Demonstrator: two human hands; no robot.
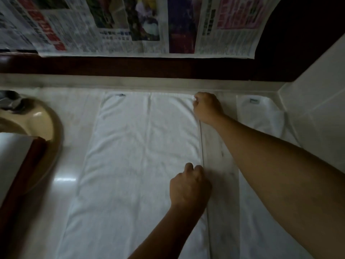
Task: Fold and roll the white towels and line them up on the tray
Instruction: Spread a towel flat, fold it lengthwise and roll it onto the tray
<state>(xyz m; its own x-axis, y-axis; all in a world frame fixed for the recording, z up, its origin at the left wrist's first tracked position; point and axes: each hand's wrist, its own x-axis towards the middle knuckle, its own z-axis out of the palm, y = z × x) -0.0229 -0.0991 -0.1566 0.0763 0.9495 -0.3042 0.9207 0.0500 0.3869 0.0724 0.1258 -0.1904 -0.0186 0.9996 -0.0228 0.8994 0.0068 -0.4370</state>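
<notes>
A long white towel (138,156) lies flat on the pale counter, running from the back wall toward me. My right hand (206,107) pinches the towel's far right corner near the back ledge. My left hand (189,186) grips the towel's right edge about halfway down. A second white towel (261,116) with a small label lies at the far right. At the left edge stands a dark red tray (22,176) with something white in it.
A beige basin (43,124) with a metal tap sits at the left, partly under the tray. Newspaper sheets (130,25) hang on the dark wall behind the counter. A pale side wall (317,90) closes the right.
</notes>
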